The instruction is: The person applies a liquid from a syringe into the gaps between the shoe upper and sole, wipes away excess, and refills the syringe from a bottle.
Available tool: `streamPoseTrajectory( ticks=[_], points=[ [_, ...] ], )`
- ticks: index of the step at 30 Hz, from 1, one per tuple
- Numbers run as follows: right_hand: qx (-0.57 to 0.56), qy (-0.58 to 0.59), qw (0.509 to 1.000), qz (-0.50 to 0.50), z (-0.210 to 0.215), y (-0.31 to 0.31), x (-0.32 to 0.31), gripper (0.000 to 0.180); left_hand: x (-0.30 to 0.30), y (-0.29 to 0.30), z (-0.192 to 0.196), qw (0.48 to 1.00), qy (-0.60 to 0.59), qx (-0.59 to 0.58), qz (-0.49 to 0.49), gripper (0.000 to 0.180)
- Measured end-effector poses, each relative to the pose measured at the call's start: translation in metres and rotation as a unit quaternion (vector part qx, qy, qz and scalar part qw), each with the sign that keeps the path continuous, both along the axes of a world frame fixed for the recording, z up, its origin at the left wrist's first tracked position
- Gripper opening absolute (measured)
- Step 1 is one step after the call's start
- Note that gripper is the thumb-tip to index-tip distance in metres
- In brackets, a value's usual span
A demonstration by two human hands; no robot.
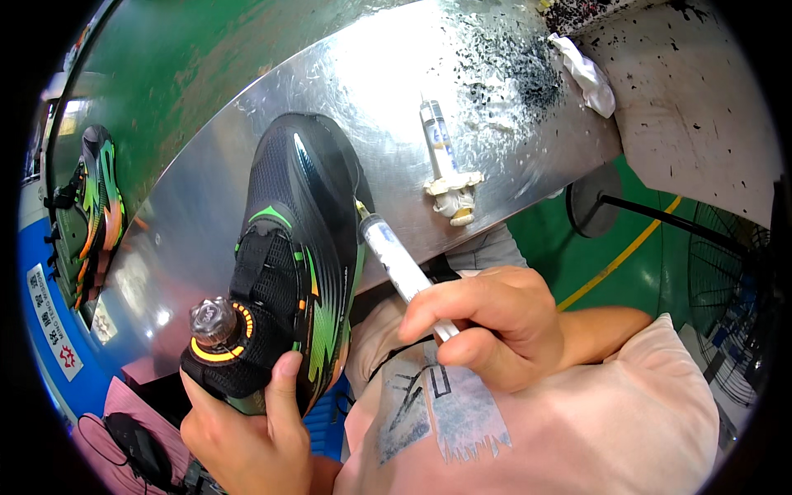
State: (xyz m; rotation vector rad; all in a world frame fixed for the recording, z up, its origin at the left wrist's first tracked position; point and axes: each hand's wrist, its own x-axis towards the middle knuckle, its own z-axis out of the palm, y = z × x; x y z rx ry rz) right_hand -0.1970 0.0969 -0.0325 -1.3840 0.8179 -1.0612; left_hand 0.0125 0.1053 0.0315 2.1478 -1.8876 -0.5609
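Observation:
A black running shoe with green and orange side markings stands over the metal table, toe pointing away from me. My left hand is closed round its heel, thumb against the side of the collar. At the shoe's opening sits a dark round knob beside an orange ring. My right hand grips a syringe by its rear end. The syringe's needle tip reaches the edge between upper and sole near the toe; whether it touches, I cannot tell. A second syringe lies on the table, its lower end wrapped in whitish material.
The shiny metal table carries black and white residue at its far right. A crumpled white cloth lies near a stained pale panel. Another colourful shoe stands at far left by a blue surface. A fan stands at right.

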Motion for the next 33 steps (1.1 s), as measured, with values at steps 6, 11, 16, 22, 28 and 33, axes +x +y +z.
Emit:
streamPoseTrajectory(
  ticks=[6, 11, 16, 22, 28, 33],
  points=[
    [-0.054, 0.005, 0.999, -0.006, -0.006, 0.01, 0.007, 0.027, -0.004, -0.004, 0.002, 1.0, 0.019, 0.002, 0.014, 0.037],
    [-0.094, 0.039, 0.995, 0.008, -0.007, 0.014, 0.007, 0.029, -0.029, -0.005, 0.034, 0.993, -0.069, 0.066, 0.068, 0.043],
    [-0.11, 0.047, 0.993, 0.004, -0.009, 0.019, 0.009, 0.029, -0.027, -0.004, 0.032, 0.99, -0.103, 0.069, 0.067, 0.046],
    [-0.148, 0.038, 0.988, -0.006, -0.007, 0.0, -0.016, 0.032, 0.014, -0.018, -0.011, 0.993, 0.11, -0.026, 0.026, 0.031],
    [-0.162, 0.062, 0.97, -0.169, -0.048, -0.025, -0.06, 0.031, 0.067, -0.078, -0.053, 0.962, 0.252, -0.1, 0.033, 0.03],
    [-0.191, 0.211, 0.926, -0.247, -0.09, -0.03, -0.083, 0.024, 0.053, -0.23, -0.055, 0.99, 0.091, -0.104, 0.023, 0.048]
  ],
)
